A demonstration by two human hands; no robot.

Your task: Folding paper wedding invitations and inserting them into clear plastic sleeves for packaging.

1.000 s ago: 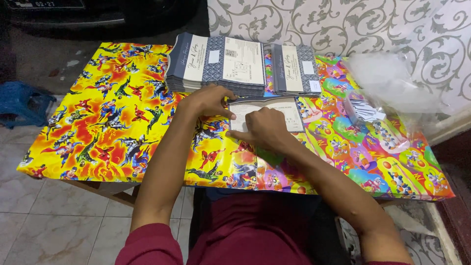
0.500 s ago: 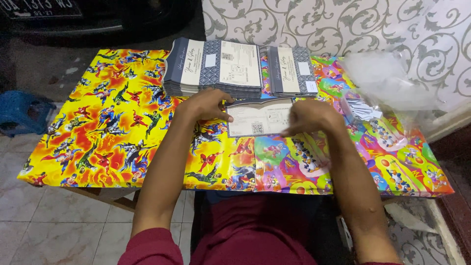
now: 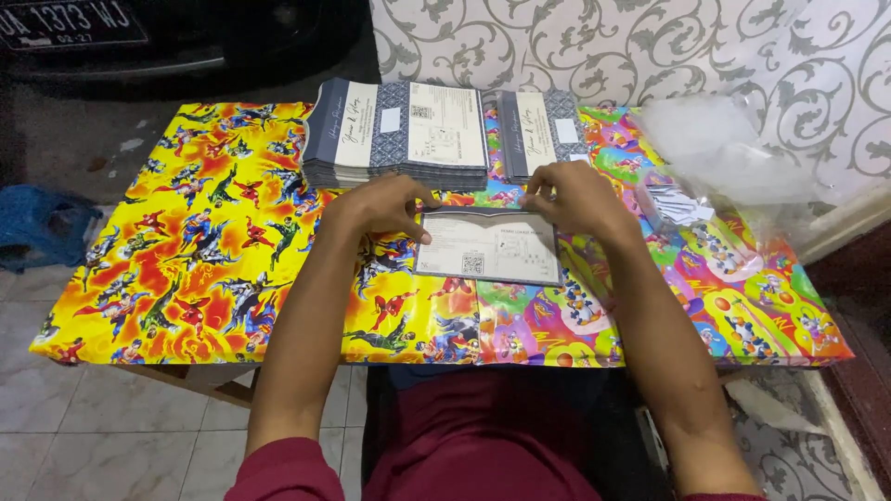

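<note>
Seen from above, a person in dark red sleeves is sitting at a low table [image 3: 139, 325] covered in a glossy, brightly printed plastic cloth, yellow with cartoon figures on the left and multicoloured on the right. Both hands are working on a flat cream rectangular card with a dark grey border [image 3: 489, 247], which is lying face up on the cloth directly in front of the person. The left hand [image 3: 382, 206] is pressing down on the card's upper left corner with curled fingers, and the right hand [image 3: 577, 197] is pinching the upper right edge between thumb and fingertips; neither hand is lifting it. Just beyond the hands, two stacks of matching cream and grey cards are resting near the table's far edge: a tall stack [image 3: 397, 137] to the left and a smaller stack [image 3: 544, 130] beside it. Further right, a crumpled clear plastic bag [image 3: 719, 153] is lying on the cloth near the patterned wall. As a judgement, the slippery cloth could be letting the card slide under pressure, so any crease or alignment along the top edge may be coming out crooked. The knuckles are also sitting close to the tall stack, so a forward push could be nudging its lowest cards out of line.
</note>
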